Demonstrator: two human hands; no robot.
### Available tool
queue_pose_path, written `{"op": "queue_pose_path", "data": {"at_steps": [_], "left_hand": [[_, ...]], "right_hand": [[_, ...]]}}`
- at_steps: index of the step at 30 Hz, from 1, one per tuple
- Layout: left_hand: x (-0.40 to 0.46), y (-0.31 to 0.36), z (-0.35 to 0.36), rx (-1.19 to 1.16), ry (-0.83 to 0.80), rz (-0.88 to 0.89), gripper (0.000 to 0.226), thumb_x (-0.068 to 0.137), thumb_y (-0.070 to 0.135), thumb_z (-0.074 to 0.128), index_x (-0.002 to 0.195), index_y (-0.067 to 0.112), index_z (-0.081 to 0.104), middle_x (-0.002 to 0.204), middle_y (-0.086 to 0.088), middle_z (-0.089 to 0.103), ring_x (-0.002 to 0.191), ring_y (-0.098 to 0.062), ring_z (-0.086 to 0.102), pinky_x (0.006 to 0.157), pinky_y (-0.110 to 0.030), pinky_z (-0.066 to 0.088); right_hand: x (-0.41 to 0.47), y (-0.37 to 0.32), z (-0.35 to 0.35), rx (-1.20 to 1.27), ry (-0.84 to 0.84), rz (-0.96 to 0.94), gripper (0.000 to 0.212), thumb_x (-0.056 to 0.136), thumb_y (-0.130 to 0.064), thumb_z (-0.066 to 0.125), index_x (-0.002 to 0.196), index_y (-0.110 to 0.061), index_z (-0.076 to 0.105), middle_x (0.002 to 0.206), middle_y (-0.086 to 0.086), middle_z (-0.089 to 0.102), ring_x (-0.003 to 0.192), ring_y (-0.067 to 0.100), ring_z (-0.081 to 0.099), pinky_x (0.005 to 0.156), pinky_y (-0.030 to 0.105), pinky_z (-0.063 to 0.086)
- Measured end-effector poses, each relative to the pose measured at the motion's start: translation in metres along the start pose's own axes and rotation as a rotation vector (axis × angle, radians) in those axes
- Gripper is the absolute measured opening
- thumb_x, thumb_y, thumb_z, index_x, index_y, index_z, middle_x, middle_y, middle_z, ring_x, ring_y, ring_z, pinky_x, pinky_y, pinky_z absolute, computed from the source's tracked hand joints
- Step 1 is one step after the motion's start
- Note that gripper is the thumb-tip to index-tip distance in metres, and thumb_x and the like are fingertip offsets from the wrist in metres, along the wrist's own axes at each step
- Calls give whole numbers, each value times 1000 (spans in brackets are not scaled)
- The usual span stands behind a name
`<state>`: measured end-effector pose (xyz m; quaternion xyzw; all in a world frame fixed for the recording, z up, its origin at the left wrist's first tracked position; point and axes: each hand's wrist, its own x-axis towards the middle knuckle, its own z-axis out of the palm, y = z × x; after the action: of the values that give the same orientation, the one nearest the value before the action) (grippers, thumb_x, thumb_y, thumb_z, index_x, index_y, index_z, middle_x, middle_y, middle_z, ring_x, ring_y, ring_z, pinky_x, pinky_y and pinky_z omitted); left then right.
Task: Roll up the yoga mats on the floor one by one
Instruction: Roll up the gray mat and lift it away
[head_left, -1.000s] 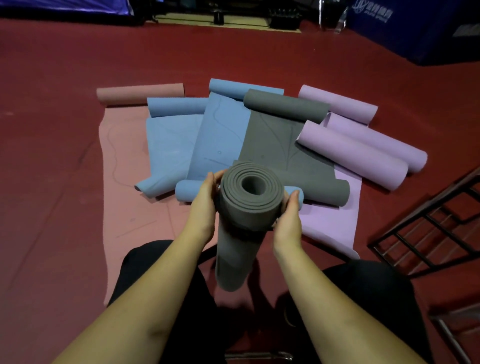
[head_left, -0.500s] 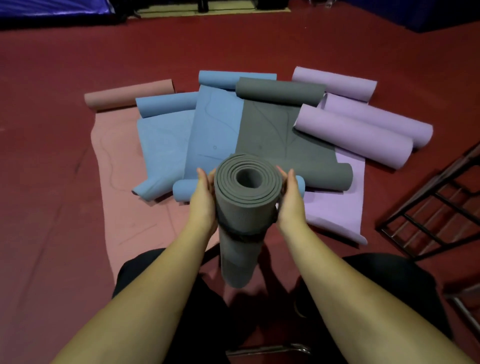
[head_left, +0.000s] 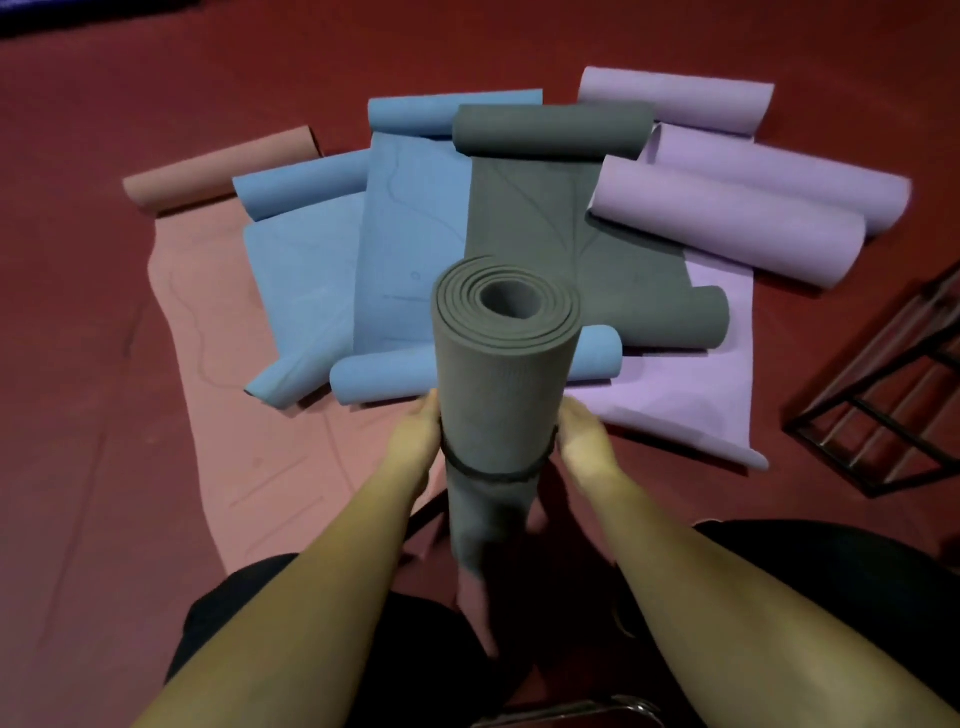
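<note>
Both hands are wrapping around the rolled grey mat (head_left: 506, 374) right now: our left hand (head_left: 415, 441) is cupping its left side and our right hand (head_left: 584, 441) is cupping the right, fingers curling round the back where we can't see them. We're holding it about midway down, just at the thin dark band (head_left: 491, 474) that's circling the roll.

The roll is standing on end between our knees, long axis running up toward the camera and leaning a bit away from us, so we're staring straight into the open spiral at the top. The bottom end is looking blurry, so we can't tell if it's touching the red floor (head_left: 78, 519).

Behind it, the other mats are lying half unrolled and overlapping: a pink mat (head_left: 223, 322) on the left, blue mats (head_left: 410, 234), another grey mat (head_left: 550, 208), then purple mats (head_left: 727, 228) on the right. We're seeing faint line markings on the flat parts, but nothing we can read. A dark metal rack (head_left: 883, 395) is sitting at the right edge.
</note>
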<state>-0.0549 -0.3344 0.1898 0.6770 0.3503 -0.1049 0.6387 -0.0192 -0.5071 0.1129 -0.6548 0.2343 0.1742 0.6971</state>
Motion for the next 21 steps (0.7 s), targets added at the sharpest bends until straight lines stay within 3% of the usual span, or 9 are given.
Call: {"op": "queue_pose_path", "data": {"at_steps": [2, 5, 9, 12, 15, 17, 18, 20, 21], "left_hand": [[12, 4, 3, -97, -66, 126, 49, 106, 47, 28, 133, 21, 59, 133, 5, 63, 125, -12, 54, 103, -30, 40], [19, 11, 23, -245, -94, 150, 45, 107, 47, 25, 104, 28, 66, 99, 16, 73, 92, 7, 65, 77, -13, 50], [36, -1, 35, -229, -11, 19, 37, 102, 54, 38, 90, 30, 62, 86, 18, 66, 72, 9, 58, 65, -16, 45], [55, -28, 38, -241, -17, -112, 36, 101, 50, 45, 104, 22, 68, 103, 9, 70, 73, 2, 60, 70, -17, 47], [63, -46, 41, -257, -1, -268, 27, 101, 37, 50, 94, 18, 68, 68, 7, 64, 74, -14, 51, 73, -25, 44], [68, -52, 38, -237, 13, -321, 27, 99, 33, 50, 83, 17, 65, 62, 8, 63, 71, -14, 52, 74, -27, 46], [71, -54, 36, -215, 26, -323, 25, 98, 31, 50, 83, 18, 65, 63, 9, 66, 72, -15, 55, 69, -26, 46], [79, -56, 29, -189, 25, -238, 23, 99, 31, 48, 95, 21, 67, 76, 11, 72, 78, -14, 63, 62, -22, 45], [83, -56, 29, -193, 14, -200, 26, 101, 37, 45, 103, 25, 68, 85, 14, 73, 80, -7, 67, 61, -20, 46]], "right_hand": [[-3, -21, 6, 294, -35, 1, 39, 97, -54, 45, 88, -24, 69, 80, -12, 72, 73, 5, 66, 69, 23, 51], [11, -23, 16, 457, -69, -12, 46, 95, -59, 47, 110, -21, 70, 114, -2, 72, 111, 15, 66, 101, 32, 48], [24, -3, 20, 285, 100, 101, 51, 89, -63, 56, 112, -18, 65, 106, -7, 70, 109, 18, 63, 104, 36, 45], [32, 21, 16, 165, 13, 199, 47, 97, -59, 45, 123, -23, 59, 135, -2, 59, 123, 19, 54, 113, 38, 37], [31, 47, 8, -88, -25, 267, 35, 106, -30, 36, 132, -16, 53, 136, 8, 54, 120, 24, 52, 103, 33, 39], [36, 59, 1, -197, -6, 271, 32, 105, -16, 32, 129, -20, 54, 126, 9, 57, 105, 19, 54, 85, 30, 43], [40, 64, -1, -180, -14, 279, 28, 105, -16, 33, 114, -31, 56, 110, 0, 59, 93, 11, 54, 78, 28, 45], [46, 55, 1, -87, 23, 254, 27, 105, -23, 36, 90, -36, 54, 83, -19, 60, 71, -6, 53, 70, 19, 45], [51, 49, 2, 56, 36, 249, 28, 105, -30, 36, 89, -33, 58, 74, -21, 64, 67, -8, 56, 67, 16, 45]]}}
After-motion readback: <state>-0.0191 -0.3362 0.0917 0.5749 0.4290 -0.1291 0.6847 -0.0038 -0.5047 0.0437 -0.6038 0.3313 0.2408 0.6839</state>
